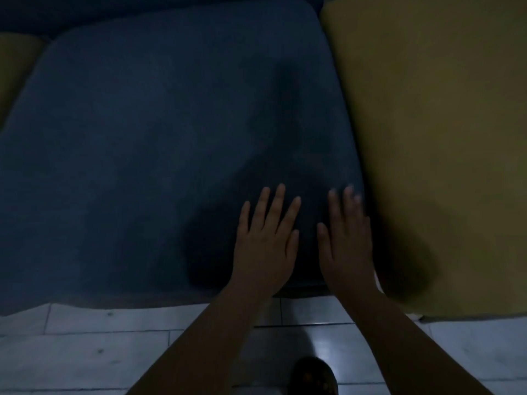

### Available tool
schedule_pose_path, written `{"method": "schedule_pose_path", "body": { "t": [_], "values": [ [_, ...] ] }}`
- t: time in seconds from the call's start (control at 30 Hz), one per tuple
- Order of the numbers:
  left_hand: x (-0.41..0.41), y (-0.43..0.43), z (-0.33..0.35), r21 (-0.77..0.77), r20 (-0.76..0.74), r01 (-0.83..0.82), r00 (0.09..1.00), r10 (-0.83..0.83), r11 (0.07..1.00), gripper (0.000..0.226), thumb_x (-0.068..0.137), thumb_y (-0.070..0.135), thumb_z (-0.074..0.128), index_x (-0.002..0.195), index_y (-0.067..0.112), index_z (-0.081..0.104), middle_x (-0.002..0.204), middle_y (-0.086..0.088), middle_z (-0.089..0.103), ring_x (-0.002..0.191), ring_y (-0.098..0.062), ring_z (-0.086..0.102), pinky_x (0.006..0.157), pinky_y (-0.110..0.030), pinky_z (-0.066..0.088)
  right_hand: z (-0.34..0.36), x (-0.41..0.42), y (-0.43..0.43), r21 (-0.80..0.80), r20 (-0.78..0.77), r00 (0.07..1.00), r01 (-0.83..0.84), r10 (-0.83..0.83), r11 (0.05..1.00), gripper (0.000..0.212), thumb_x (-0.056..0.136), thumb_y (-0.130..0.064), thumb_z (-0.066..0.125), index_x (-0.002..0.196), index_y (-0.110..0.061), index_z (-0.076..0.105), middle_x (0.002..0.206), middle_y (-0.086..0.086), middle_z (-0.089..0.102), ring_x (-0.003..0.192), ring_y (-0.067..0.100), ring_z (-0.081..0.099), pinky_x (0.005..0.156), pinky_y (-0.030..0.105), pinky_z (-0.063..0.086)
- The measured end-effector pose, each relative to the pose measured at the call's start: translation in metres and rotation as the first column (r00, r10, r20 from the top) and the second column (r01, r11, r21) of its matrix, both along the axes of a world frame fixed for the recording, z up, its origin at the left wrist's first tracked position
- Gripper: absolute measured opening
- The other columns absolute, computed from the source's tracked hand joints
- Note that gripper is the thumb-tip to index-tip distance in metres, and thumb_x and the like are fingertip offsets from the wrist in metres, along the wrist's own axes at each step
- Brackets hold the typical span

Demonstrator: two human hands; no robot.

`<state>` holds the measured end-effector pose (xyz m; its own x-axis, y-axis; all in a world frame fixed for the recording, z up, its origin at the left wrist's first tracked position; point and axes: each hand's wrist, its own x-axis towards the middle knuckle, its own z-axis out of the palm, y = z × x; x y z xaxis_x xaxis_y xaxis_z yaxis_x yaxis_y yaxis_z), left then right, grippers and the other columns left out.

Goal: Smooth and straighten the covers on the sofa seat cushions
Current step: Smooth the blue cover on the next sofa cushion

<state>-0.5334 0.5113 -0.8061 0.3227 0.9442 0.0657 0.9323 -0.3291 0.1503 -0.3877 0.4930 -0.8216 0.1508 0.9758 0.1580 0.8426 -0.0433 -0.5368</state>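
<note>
Blue fabric-covered seat cushion point(159, 155) lies mid-sofa beside the mustard-yellow cushion point(442, 138). Our left hand point(263, 246) and right hand point(346, 243) rest flat, fingers straight, grasping nothing, near its front-right corner. Smoothing step; next we'd likely sweep outward.

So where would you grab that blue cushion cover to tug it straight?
Probably pinch the blue cover at its front edge, coming from the floor side: it overhangs there, loose and wavy, while the top lies flat, offering no fold.

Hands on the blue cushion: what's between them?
Only bare blue cushion cover lies between the left hand and right hand, in the head view.
</note>
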Motion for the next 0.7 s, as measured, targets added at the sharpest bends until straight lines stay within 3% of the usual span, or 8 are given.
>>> {"method": "schedule_pose_path", "body": {
  "t": [0.13, 0.23, 0.3, 0.4, 0.5, 0.63, 0.7],
  "values": [
    [-0.002, 0.005, -0.009, -0.094, -0.098, 0.032, 0.994, -0.041, 0.995, 0.054, 0.099, 0.039, 0.021, 0.151, 0.027, 0.025, 0.16, 0.0, 0.018, 0.148, -0.024, 0.016, 0.115, -0.053, 0.013, -0.021, 0.001, -0.009, -0.161, 0.111, 0.994, 0.031, -0.013, 0.986, 0.055, 0.101, -0.046, 0.017, 0.152, -0.027, 0.024, 0.161, 0.005, 0.015, 0.148, 0.027, 0.011, 0.113, 0.057, 0.02],
    [-0.007, 0.005, 0.008, -0.167, -0.074, 0.056, 0.995, -0.069, 0.984, 0.061, 0.095, 0.045, 0.006, 0.153, 0.03, 0.015, 0.162, 0.003, 0.004, 0.149, -0.02, 0.003, 0.118, -0.051, 0.008, -0.004, 0.001, -0.008, -0.21, 0.12, 0.993, 0.02, 0.006, 0.977, 0.058, 0.099, -0.048, 0.015, 0.153, -0.028, 0.02, 0.161, 0.006, 0.011, 0.148, 0.027, 0.009, 0.113, 0.058, 0.02],
    [-0.017, 0.008, 0.023, -0.177, 0.021, 0.028, 0.999, -0.025, 0.984, 0.063, 0.093, 0.046, 0.004, 0.153, 0.03, 0.015, 0.162, 0.003, 0.001, 0.149, -0.02, -0.001, 0.119, -0.05, 0.009, 0.015, -0.008, -0.005, -0.154, 0.144, 0.99, 0.02, 0.002, 0.988, 0.056, 0.1, -0.045, 0.019, 0.153, -0.026, 0.023, 0.161, 0.007, 0.014, 0.147, 0.027, 0.011, 0.114, 0.057, 0.02],
    [-0.042, 0.013, 0.049, -0.008, 0.165, -0.036, 0.986, 0.037, 0.999, 0.057, 0.097, 0.039, 0.019, 0.151, 0.025, 0.026, 0.162, -0.002, 0.011, 0.149, -0.022, 0.007, 0.117, -0.047, 0.011, 0.051, -0.037, 0.006, 0.02, 0.104, 0.994, -0.035, 0.032, 0.999, 0.052, 0.101, -0.034, 0.028, 0.152, -0.025, 0.024, 0.161, 0.005, 0.013, 0.148, 0.022, 0.006, 0.117, 0.052, 0.013],
    [-0.08, 0.019, 0.052, 0.1, 0.195, -0.086, 0.979, 0.066, 0.991, 0.056, 0.098, 0.035, 0.026, 0.153, 0.025, 0.021, 0.162, -0.002, 0.007, 0.149, -0.021, 0.001, 0.118, -0.044, 0.004, 0.068, -0.074, 0.016, 0.09, 0.025, 0.999, -0.022, 0.02, 0.996, 0.053, 0.101, -0.03, 0.031, 0.152, -0.027, 0.02, 0.162, 0.003, 0.007, 0.149, 0.019, -0.001, 0.119, 0.048, 0.004],
    [-0.132, 0.014, 0.005, -0.007, -0.031, -0.054, 0.998, 0.054, 0.998, 0.055, 0.098, 0.041, 0.024, 0.151, 0.026, 0.028, 0.16, -0.004, 0.017, 0.148, -0.025, 0.015, 0.115, -0.053, 0.02, 0.021, -0.114, 0.009, -0.149, 0.288, 0.953, -0.052, 0.094, 0.987, 0.054, 0.1, -0.045, 0.023, 0.151, -0.028, 0.026, 0.16, 0.006, 0.019, 0.148, 0.028, 0.012, 0.115, 0.059, 0.014],
    [-0.137, 0.014, -0.007, -0.081, -0.064, -0.056, 0.997, 0.051, 0.995, 0.056, 0.097, 0.044, 0.021, 0.15, 0.028, 0.031, 0.159, -0.004, 0.021, 0.147, -0.026, 0.018, 0.116, -0.051, 0.016, 0.006, -0.121, 0.008, -0.237, 0.365, 0.926, -0.009, 0.098, 0.971, 0.055, 0.099, -0.048, 0.024, 0.15, -0.029, 0.031, 0.157, 0.006, 0.026, 0.146, 0.03, 0.018, 0.114, 0.058, 0.014]
  ]
}}
